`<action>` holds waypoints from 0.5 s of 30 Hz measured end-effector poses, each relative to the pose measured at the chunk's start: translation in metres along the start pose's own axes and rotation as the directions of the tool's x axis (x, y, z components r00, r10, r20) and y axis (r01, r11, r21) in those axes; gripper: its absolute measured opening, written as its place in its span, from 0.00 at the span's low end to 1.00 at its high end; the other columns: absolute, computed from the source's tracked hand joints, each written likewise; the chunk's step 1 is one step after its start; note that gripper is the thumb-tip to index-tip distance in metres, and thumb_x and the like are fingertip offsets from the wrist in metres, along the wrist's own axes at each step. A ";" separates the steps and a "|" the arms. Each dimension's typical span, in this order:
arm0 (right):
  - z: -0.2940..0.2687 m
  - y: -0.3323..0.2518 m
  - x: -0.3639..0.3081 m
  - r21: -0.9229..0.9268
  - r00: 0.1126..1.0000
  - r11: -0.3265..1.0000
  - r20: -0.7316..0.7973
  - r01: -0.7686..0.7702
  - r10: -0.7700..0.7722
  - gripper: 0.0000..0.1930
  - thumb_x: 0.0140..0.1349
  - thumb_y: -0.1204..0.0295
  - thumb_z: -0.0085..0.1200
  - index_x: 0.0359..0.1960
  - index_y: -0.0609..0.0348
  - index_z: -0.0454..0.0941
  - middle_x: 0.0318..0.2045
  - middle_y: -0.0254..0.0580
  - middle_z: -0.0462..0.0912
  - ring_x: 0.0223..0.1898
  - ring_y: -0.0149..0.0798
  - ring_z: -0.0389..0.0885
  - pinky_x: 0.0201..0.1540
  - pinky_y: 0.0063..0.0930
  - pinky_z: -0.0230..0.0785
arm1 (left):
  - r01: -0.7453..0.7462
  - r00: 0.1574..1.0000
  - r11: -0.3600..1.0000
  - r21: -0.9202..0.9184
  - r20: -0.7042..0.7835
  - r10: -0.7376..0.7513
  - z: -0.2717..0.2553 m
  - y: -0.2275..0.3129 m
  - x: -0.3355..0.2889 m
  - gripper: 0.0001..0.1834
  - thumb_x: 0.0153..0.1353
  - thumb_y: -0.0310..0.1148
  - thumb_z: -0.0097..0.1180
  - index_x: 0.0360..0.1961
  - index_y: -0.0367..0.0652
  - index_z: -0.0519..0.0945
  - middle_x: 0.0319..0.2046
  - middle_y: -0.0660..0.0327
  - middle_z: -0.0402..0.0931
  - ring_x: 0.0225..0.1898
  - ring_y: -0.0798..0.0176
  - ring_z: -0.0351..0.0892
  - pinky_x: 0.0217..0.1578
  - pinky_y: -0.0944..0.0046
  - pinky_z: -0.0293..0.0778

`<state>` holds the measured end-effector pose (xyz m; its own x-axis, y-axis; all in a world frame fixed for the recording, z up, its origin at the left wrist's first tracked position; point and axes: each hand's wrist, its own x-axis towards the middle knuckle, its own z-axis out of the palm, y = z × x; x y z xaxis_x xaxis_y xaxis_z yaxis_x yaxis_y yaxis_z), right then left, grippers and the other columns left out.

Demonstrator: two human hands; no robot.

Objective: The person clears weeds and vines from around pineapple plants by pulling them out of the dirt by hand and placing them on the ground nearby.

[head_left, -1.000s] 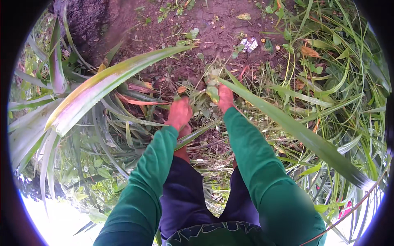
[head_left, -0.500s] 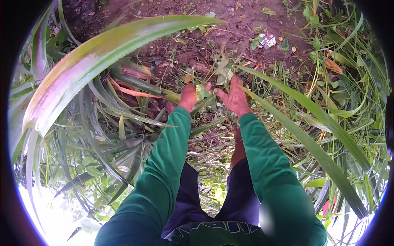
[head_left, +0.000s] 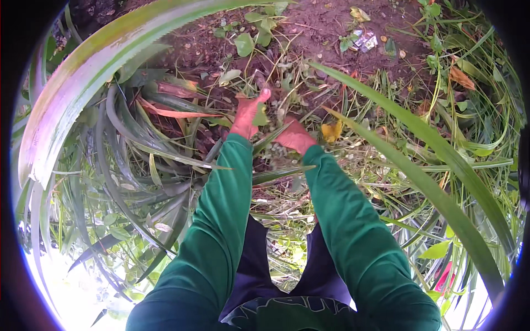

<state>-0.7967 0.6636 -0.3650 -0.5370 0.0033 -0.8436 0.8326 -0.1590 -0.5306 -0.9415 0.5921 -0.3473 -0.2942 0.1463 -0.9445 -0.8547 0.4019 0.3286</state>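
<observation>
down at the centre of the frame, just above the middle, a clump of small weeds (head_left: 276,118) sits low among dry stalks on the soil, and both hands are in it. the left hand (head_left: 247,117) lies to the left of the clump, fingers stretched upward with one fingertip raised toward the top of the frame; a small green leaf shows against its right edge, touching it. its grip looks closed on that leaf, though the fingers hide much of the contact. the right hand (head_left: 296,138) sits a little lower and to the right, turned palm down into the weeds, knuckles up; its fingers are buried in the greenery, so i cannot tell whether that grip is open or closed. the two hands are near each other but apart, with a thin green blade crossing between them.

both forearms wear green sleeves (head_left: 223,220) that rise from the lower edge, over dark trousers (head_left: 259,265) at bottom centre.

just right of the right hand lies a yellow leaf (head_left: 332,131). a broad, long leaf with a saw-toothed edge (head_left: 105,66) arcs across the upper left, fading from green to pink. two narrow long green blades (head_left: 419,165) run from centre toward the lower right. bare brown soil (head_left: 309,27) fills the upper centre, with a pale scrap of litter (head_left: 364,40) at upper right.
</observation>
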 end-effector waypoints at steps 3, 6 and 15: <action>0.062 0.001 -0.004 -0.060 0.939 0.949 -0.136 0.311 -0.316 0.34 0.46 0.62 0.69 0.55 0.60 0.70 0.50 0.49 0.77 0.52 0.45 0.76 0.52 0.35 0.69 | 0.046 0.974 0.998 0.050 0.220 -0.055 0.012 0.014 -0.014 0.65 0.31 0.51 0.79 0.64 0.23 0.56 0.53 0.40 0.72 0.52 0.50 0.75 0.53 0.54 0.70; 0.102 -0.022 -0.005 -0.043 0.736 0.867 -0.508 0.497 -0.447 0.23 0.50 0.63 0.64 0.47 0.57 0.76 0.44 0.49 0.81 0.46 0.44 0.79 0.48 0.36 0.70 | -0.085 0.996 0.861 0.502 0.072 0.057 0.011 0.010 0.001 0.47 0.31 0.48 0.79 0.47 0.22 0.75 0.42 0.44 0.80 0.45 0.54 0.80 0.47 0.60 0.75; 0.044 -0.058 -0.119 -0.349 0.845 0.910 -0.396 0.222 -0.358 0.08 0.52 0.65 0.56 0.21 0.55 0.79 0.21 0.50 0.80 0.24 0.56 0.80 0.28 0.50 0.70 | -0.048 0.984 0.858 0.512 -0.123 0.128 0.068 0.026 -0.094 0.21 0.49 0.29 0.55 0.39 0.18 0.74 0.30 0.42 0.79 0.34 0.51 0.82 0.36 0.56 0.75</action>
<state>-0.7870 0.6287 -0.2303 -0.6983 0.4511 -0.5558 0.6862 0.2006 -0.6992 -0.9076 0.6501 -0.2496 -0.4519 0.0845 -0.8881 -0.5004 0.8002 0.3307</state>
